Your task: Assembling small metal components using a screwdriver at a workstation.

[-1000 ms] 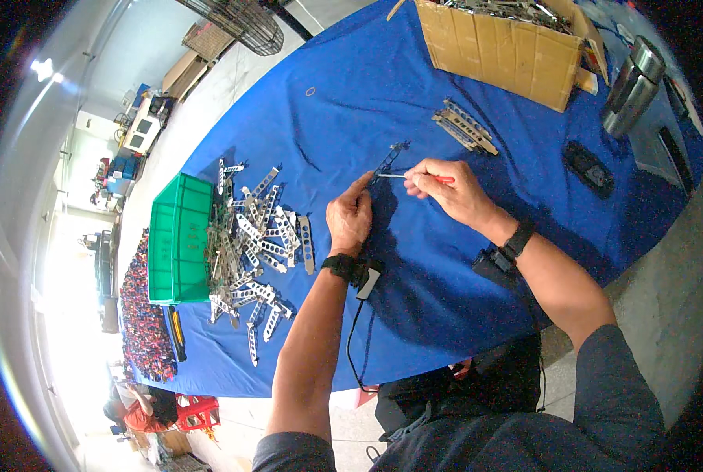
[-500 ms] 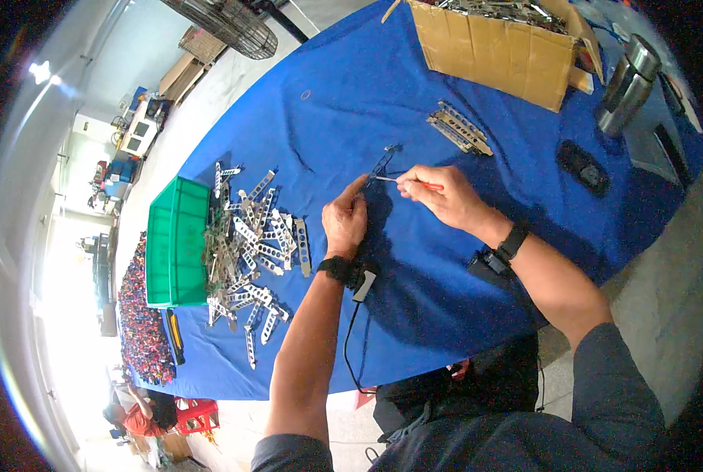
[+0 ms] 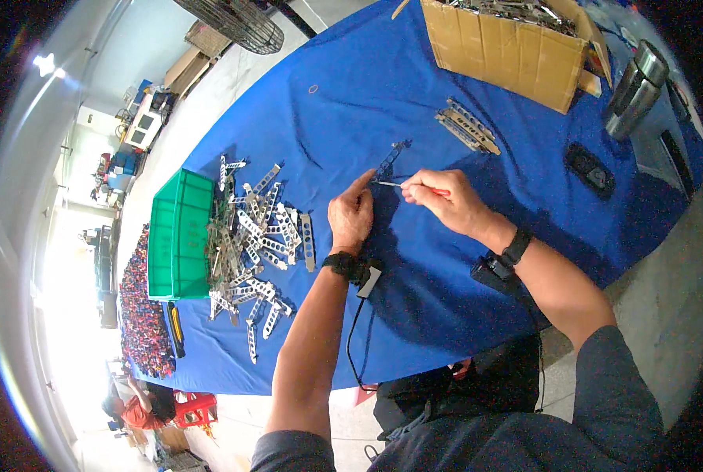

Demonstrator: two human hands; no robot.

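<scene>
On the blue cloth in front of me lies a narrow perforated metal bracket (image 3: 393, 160), its far end pointing away to the right. My left hand (image 3: 351, 219) holds down the near end with its index finger stretched forward; the other fingers are curled and partly hidden. Closed around a thin screwdriver (image 3: 442, 192) with a red handle is my right hand (image 3: 453, 206). Its metal shaft points left, with the tip at the bracket's near end by the left fingertip. The exact contact there is too small to make out.
A heap of perforated metal brackets (image 3: 245, 236) lies left, beside a green bin (image 3: 180, 236), a yellow-and-black cutter (image 3: 176, 329) and a pile of small multicoloured pieces (image 3: 143, 315). Stacked brackets (image 3: 468, 127), a cardboard box (image 3: 509, 59), a steel flask (image 3: 636, 90) and a black object (image 3: 590, 169) stand right.
The whole view has shifted slightly. Both hands keep almost the same pose at the bracket, with the screwdriver still at its near end.
</scene>
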